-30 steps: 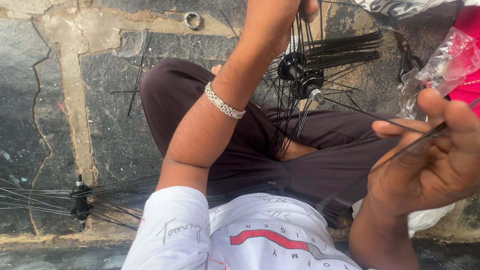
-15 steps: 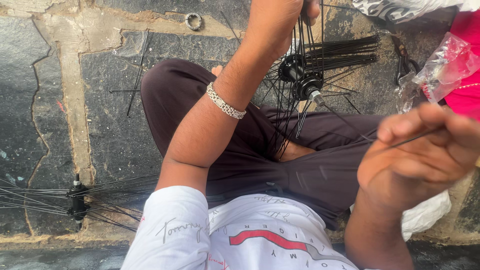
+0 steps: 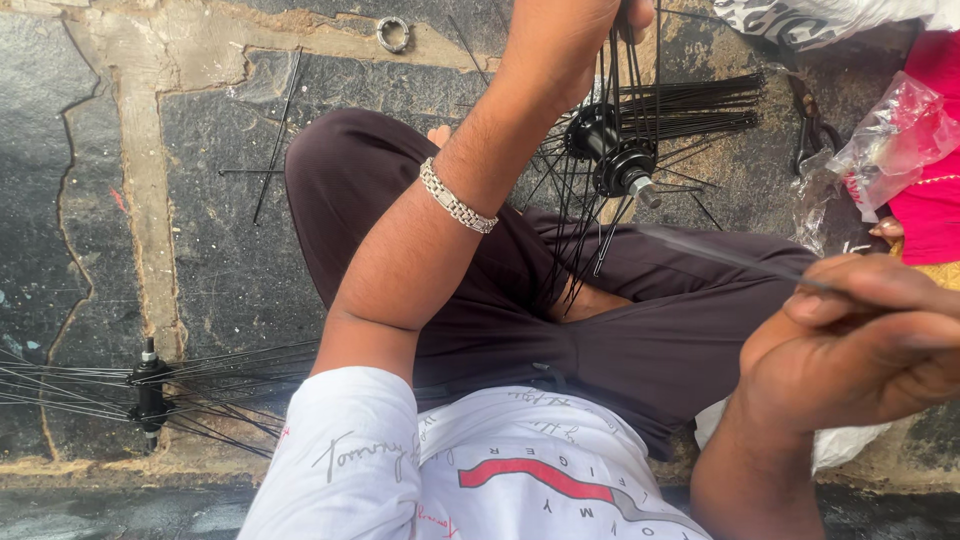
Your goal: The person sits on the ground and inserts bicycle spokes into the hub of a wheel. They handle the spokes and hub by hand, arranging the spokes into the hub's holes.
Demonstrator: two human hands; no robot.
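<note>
A thin, straight grey metal spoke is pinched at its near end between the thumb and fingers of the right hand, low at the right of the view. Its long axis runs up and to the left, the free tip being aimed at the black metal wheel hub that is held above the crossed legs in dark brown trousers. The hub lies up and to the left of the right hand's grip, with a clear gap between spoke tip and hub flange.

The left hand is much the nearer to the hub: a bundle of black spokes rising from the hub is gripped in its closed fingers at the top edge of the view, though the grip is partly cut off and its exact hold cannot be made out. More black spokes fan out from the hub to the right.

On the dark stone floor a second black hub with spokes lies at the left, well apart, and a small metal ring lies near the top.
</note>
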